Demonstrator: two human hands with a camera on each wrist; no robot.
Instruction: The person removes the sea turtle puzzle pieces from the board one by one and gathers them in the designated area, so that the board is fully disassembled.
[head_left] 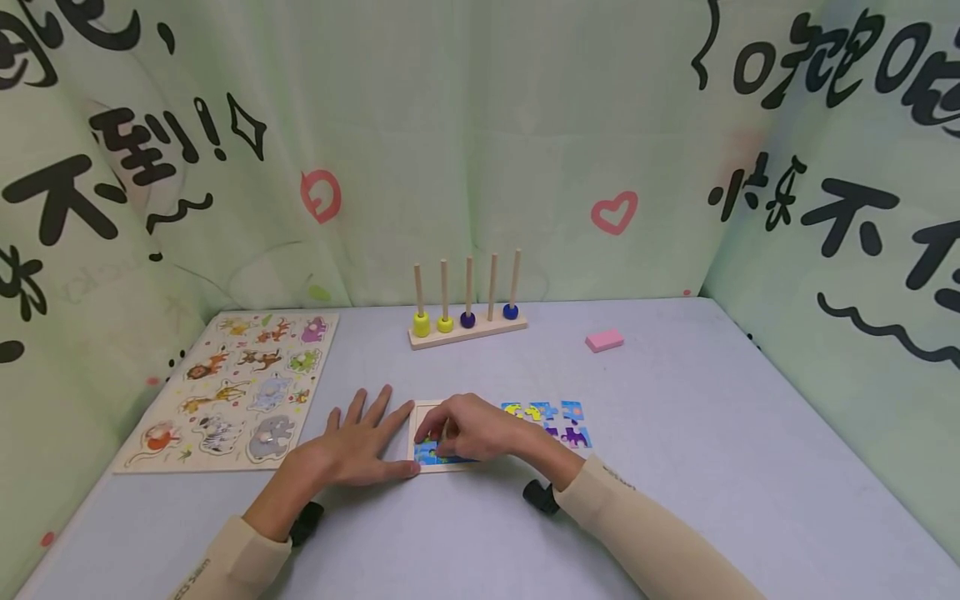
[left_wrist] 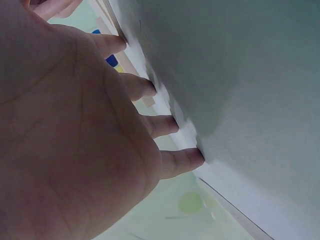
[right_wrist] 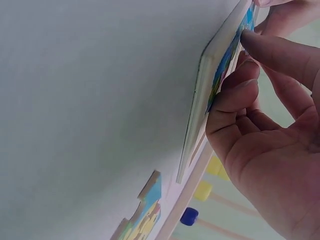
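Observation:
A small wooden puzzle tray (head_left: 450,468) lies on the table, with blue puzzle pieces (head_left: 426,454) along its near side. My left hand (head_left: 356,446) rests beside it with fingers spread, thumb and index finger at its left edge. In the left wrist view, the left fingertips (left_wrist: 187,159) touch the tabletop. Over the tray bends my right hand (head_left: 476,427). One fingertip touches the picture surface (right_wrist: 232,55) in the right wrist view, while other fingers curl beside it. Whether a piece is pinched there is hidden. More loose pieces (head_left: 573,435) lie right of the tray, partly behind the right wrist.
A large animal puzzle board (head_left: 247,392) lies at the left. Behind the tray stands a wooden peg stand (head_left: 472,333) with yellow and blue beads. A pink block (head_left: 604,340) sits toward the back right. Printed curtains (head_left: 525,150) border the table's back and sides.

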